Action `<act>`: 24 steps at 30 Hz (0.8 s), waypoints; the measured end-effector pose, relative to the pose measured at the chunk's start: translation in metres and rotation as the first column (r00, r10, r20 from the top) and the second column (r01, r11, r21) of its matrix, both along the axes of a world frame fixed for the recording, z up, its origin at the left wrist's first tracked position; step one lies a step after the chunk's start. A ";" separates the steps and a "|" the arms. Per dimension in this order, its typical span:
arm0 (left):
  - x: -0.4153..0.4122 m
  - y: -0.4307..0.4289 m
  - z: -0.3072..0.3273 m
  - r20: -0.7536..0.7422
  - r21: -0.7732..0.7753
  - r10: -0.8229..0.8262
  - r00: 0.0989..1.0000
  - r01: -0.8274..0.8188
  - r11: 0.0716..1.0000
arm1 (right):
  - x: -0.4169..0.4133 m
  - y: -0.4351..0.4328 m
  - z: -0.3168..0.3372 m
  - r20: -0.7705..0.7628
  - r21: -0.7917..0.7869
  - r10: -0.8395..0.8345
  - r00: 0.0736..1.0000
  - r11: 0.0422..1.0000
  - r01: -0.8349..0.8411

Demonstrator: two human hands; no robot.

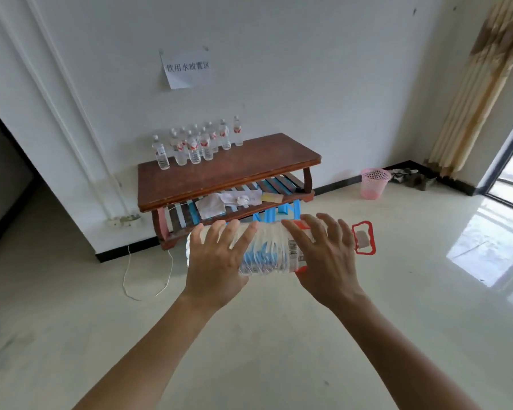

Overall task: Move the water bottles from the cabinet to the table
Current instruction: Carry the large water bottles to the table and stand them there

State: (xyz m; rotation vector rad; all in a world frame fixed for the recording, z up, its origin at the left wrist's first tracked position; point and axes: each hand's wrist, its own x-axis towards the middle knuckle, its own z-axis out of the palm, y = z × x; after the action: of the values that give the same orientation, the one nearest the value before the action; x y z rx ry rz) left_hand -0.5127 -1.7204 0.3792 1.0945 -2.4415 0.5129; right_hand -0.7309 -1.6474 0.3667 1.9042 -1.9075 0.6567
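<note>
Both hands, left hand point(216, 261) and right hand point(323, 255), clasp a large water jug point(271, 253) lying sideways in mid-air, short of the wooden table point(219, 176). It should be stood upright on the bare right end, clear of the small water bottles point(196, 143) at the back-left corner

Bright daylight from right; floor point(486, 253) glare; soft.

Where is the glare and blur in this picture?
In the head view, window light glares off the floor at right; the big bottle and both hands, left hand and right hand, look slightly motion-blurred; wide-angle bending curves the wall pipes.
</note>
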 end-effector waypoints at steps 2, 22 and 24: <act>-0.006 -0.034 0.003 -0.019 -0.008 0.031 0.999 -0.031 0.999 | -0.008 -0.043 0.005 -0.008 -0.004 0.033 0.999 0.999 -0.033; -0.149 -0.511 -0.018 -0.107 -0.021 -0.039 0.993 0.037 0.999 | -0.152 -0.516 -0.004 -0.032 0.044 -0.002 1.000 0.999 0.004; -0.173 -0.552 -0.022 -0.107 -0.029 -0.066 0.992 0.063 0.998 | -0.172 -0.553 -0.008 -0.039 0.061 -0.011 0.999 0.998 0.013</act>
State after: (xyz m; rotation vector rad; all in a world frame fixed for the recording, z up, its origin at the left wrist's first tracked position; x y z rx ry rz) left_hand -0.6853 -2.2727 0.3574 1.0029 -2.3614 0.4512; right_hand -0.9031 -2.2008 0.3591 1.9267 -1.9344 0.5604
